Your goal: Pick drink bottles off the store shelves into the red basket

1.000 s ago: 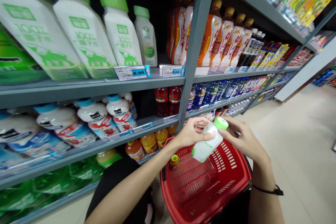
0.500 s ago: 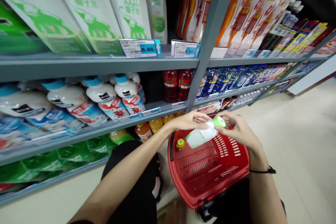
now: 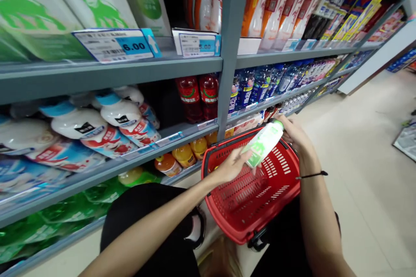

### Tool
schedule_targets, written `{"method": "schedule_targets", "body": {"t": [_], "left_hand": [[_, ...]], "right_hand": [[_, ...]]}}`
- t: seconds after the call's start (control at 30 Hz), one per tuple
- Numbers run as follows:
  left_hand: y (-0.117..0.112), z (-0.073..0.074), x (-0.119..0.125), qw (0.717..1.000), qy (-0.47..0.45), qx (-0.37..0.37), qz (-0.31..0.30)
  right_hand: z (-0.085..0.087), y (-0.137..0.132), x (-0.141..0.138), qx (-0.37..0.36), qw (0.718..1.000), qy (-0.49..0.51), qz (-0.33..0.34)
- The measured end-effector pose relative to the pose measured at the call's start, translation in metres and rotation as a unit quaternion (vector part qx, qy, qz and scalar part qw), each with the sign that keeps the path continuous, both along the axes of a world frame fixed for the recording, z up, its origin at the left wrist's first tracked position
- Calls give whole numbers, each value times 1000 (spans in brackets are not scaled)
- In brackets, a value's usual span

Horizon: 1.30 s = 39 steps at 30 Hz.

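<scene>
Both my hands hold a small white bottle (image 3: 262, 143) with a green cap and green label, tilted over a red shopping basket (image 3: 283, 190). My left hand (image 3: 231, 168) grips the bottle's lower end, fingers closed under it. At the cap end, my right hand (image 3: 294, 135) is wrapped around the bottle, a black band on its wrist. The basket sits on the floor between my knees, close to the shelf.
Grey store shelves (image 3: 130, 71) run along the left, stocked with white and green bottles above, white and blue bottles in the middle, red bottles (image 3: 199, 95) and orange juice bottles (image 3: 183, 156) lower. Price tags (image 3: 117, 45) line the shelf edge. A tiled aisle floor (image 3: 367, 173) stretches right.
The bottle has turned so its cap end points up and to the right. My left hand slid from the bottle's top down to its lower end. The view dropped and moved closer to the shelves.
</scene>
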State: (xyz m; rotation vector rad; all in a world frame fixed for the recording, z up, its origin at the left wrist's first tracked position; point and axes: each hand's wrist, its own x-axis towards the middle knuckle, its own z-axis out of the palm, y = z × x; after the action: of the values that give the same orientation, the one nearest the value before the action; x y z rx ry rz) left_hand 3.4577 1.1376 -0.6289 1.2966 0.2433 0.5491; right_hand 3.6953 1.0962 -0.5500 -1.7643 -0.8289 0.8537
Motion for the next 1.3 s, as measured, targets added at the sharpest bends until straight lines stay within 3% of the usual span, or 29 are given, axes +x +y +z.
{"method": "schedule_targets", "body": {"t": [0.17, 0.3, 0.4, 0.5, 0.57, 0.6, 0.7, 0.73, 0.77, 0.9, 1.0, 1.1, 1.3], "left_hand": [[-12, -7, 11, 988, 112, -108, -15], [-4, -6, 11, 984, 106, -134, -50], [14, -9, 7, 989, 114, -50, -86], [31, -18, 5, 979, 149, 69, -119], [39, -25, 4, 940, 249, 210, -99], [42, -27, 3, 899, 318, 288, -87], [51, -23, -7, 756, 487, 428, -90], [55, -18, -12, 730, 519, 434, -100], [60, -14, -18, 712, 544, 431, -106], [77, 8, -39, 645, 614, 442, -110], [83, 19, -46, 626, 626, 456, -90], [81, 24, -48, 629, 626, 452, -94], [80, 23, -51, 648, 617, 439, -89]], "right_hand": [[-5, -11, 16, -76, 996, -26, 35], [-7, -19, 27, -77, 992, -83, 58], [0, -26, 30, -35, 987, -133, 81], [10, -31, 20, 31, 970, -184, 153], [10, -30, 6, 42, 948, -227, 218], [5, -27, -4, 32, 932, -261, 249], [-29, -9, -38, -59, 846, -412, 332], [-45, -1, -48, -102, 808, -453, 362], [-63, 7, -58, -128, 790, -467, 377], [-142, 34, -89, -207, 747, -475, 416], [-195, 44, -104, -245, 730, -476, 425], [-235, 52, -111, -267, 726, -472, 423], [-280, 77, -109, -290, 745, -454, 392]]}}
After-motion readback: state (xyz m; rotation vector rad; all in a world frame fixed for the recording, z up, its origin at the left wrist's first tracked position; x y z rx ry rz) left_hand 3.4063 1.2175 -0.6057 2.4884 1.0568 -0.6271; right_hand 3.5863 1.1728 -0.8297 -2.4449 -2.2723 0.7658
